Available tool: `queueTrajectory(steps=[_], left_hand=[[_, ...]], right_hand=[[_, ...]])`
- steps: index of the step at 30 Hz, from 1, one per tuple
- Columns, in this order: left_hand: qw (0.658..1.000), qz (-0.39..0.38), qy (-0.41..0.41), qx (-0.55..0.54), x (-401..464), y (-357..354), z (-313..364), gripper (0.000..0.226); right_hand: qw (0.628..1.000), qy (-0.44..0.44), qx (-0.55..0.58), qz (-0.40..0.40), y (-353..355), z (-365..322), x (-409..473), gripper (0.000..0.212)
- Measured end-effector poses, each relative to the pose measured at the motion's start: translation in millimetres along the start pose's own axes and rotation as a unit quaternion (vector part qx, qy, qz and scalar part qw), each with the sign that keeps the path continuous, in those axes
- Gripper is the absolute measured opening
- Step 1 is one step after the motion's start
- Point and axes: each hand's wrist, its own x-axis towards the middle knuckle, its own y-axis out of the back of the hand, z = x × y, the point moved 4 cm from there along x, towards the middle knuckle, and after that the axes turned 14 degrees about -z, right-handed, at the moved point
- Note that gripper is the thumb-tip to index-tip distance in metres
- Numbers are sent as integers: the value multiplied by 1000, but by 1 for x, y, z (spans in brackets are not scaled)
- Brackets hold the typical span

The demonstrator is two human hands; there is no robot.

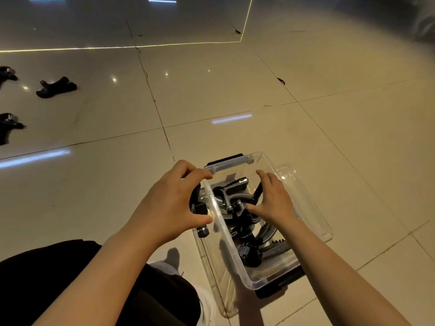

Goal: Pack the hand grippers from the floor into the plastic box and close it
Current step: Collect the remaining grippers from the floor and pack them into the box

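Our left hand grips a hand gripper just outside the plastic box, against its left wall; our right hand, fingers relaxed, reaches among grippers inside.

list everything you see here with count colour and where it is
plastic box: 1, clear with black latches, on the floor in front of the person, open
lid: 1, clear, beside the box's right side
hand grippers in the box: several, black with metal springs, exact count unclear
hand gripper: 1, black, held outside the box's left wall
hand grippers on the floor: 3, black, far left
floor: beige glossy tiles
hands: left holds the gripper; right reaches into the box
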Motion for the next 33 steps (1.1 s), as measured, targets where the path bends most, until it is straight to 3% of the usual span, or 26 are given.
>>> queueTrajectory(steps=[8,14,19,23,29,33], left_hand=[[998,-27,3,54,9,-4,-4,76],[998,-38,-2,58,16,-5,-4,75],[996,-57,-4,74,21,-7,-5,75],[995,-64,-1,75,23,-9,-9,75],[995,-68,8,76,23,-11,-13,74],[995,-69,23,66,21,-13,-19,72]], right_hand=[[987,-110,104,49,-17,6,-2,91],[980,-177,89,-18,-67,-6,-29,93],[965,-216,42,-140,-92,3,-43,96],[960,-196,8,-200,-89,16,-37,93],[971,-129,16,-201,-78,23,4,72],[963,-133,6,-234,-87,25,31,75]])
